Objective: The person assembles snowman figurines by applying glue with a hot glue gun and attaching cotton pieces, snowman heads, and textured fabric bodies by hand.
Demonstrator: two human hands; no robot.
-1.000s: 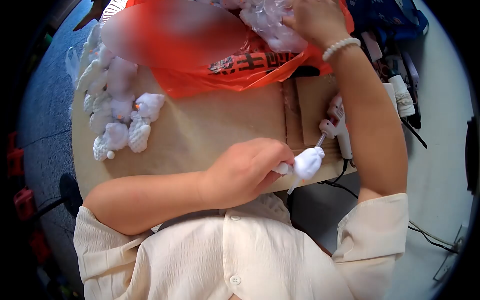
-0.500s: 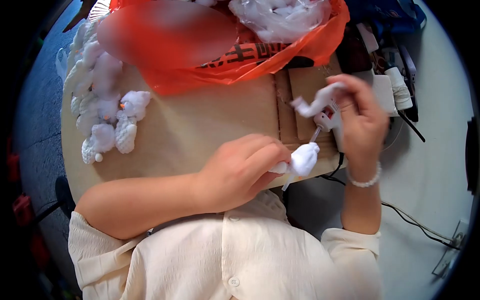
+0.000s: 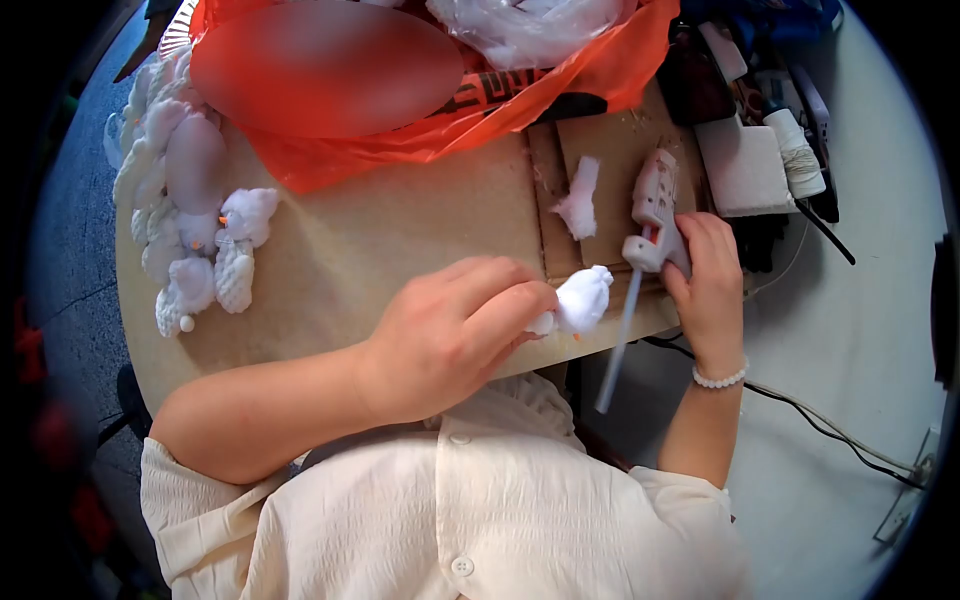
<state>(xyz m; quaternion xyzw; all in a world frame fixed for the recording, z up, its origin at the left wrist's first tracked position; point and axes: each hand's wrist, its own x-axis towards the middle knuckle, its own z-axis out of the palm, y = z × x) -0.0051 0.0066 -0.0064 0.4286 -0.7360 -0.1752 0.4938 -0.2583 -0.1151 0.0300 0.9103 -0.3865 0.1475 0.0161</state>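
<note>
While the left hand [image 3: 455, 335] pinches a small white plush figure [image 3: 583, 300] above the near edge of the table [image 3: 400, 225], the right hand [image 3: 711, 285] grips a pale glue gun [image 3: 656, 195] by its handle. Smooth and rounded, the figure's exposed end puckers into a gathered tip, with an orange speck below; the hand hides much of the rest. A long translucent glue stick [image 3: 621, 345] juts from the gun.

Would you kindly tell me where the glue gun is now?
In the head view, the glue gun is right of centre, held in the right hand, beside the loose white piece on the cardboard.
</note>
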